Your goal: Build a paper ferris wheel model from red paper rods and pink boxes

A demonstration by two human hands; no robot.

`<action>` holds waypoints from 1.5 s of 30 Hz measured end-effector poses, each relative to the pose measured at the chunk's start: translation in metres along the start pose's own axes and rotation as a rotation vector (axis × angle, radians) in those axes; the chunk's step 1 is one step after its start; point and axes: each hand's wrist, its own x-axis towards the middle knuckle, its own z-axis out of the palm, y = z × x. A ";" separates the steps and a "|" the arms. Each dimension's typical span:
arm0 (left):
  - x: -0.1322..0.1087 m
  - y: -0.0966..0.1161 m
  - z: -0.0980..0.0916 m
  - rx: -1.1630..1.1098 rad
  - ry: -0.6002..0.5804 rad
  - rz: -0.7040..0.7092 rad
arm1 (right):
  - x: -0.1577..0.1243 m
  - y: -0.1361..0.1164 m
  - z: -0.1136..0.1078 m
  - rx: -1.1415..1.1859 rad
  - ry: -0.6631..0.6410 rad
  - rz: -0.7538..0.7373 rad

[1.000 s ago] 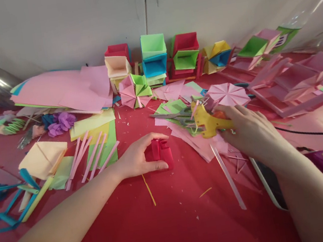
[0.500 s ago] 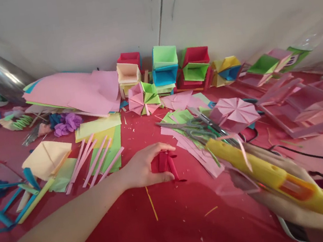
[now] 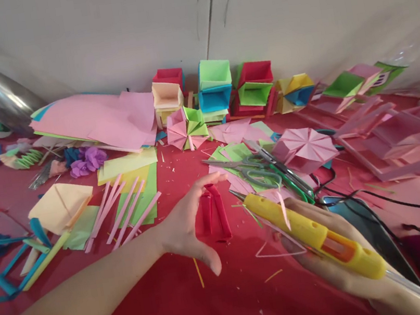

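My left hand (image 3: 189, 226) is open, thumb and fingers spread around the left side of a small red folded-paper piece (image 3: 222, 213) on the table. Its fingertips reach near the top of that piece; whether they touch it I cannot tell. In my right hand (image 3: 324, 261) is a yellow hot glue gun (image 3: 307, 229), a clear glue stick poking from its back end. The dark nozzle points left toward the red piece, a short gap away. A pink strip hangs over the gun, and a thin pink wire stand sticks out below it.
Scissors (image 3: 262, 173) and paper scraps lie behind the glue gun. Pink paper strips (image 3: 127, 212) are left of my left hand. Folded paper boxes (image 3: 214, 83) stand along the wall. A phone (image 3: 371, 233) and a black cord (image 3: 405, 199) are at the right.
My right hand has brought the glue gun left, closer to the red paper piece. My left hand has opened wider, its thumb moving down and away from the piece.
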 end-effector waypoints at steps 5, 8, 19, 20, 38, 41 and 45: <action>0.002 0.002 0.011 0.084 0.087 -0.081 | 0.002 0.001 0.004 0.233 -0.111 -0.048; 0.004 0.003 0.015 0.129 0.093 -0.134 | 0.002 0.004 0.007 0.227 -0.127 -0.076; 0.009 0.007 0.015 0.225 0.087 -0.203 | -0.003 0.004 0.007 0.024 -0.210 -0.082; 0.009 0.007 0.015 0.225 0.087 -0.199 | -0.004 0.005 0.007 0.015 -0.208 -0.085; 0.005 -0.002 0.015 0.192 0.083 -0.213 | -0.009 0.006 0.007 0.031 -0.195 -0.051; 0.005 -0.002 0.015 0.184 0.077 -0.230 | -0.009 0.006 0.007 0.041 -0.194 -0.055; 0.006 -0.001 0.014 0.170 0.072 -0.234 | -0.009 0.007 0.006 0.050 -0.195 -0.047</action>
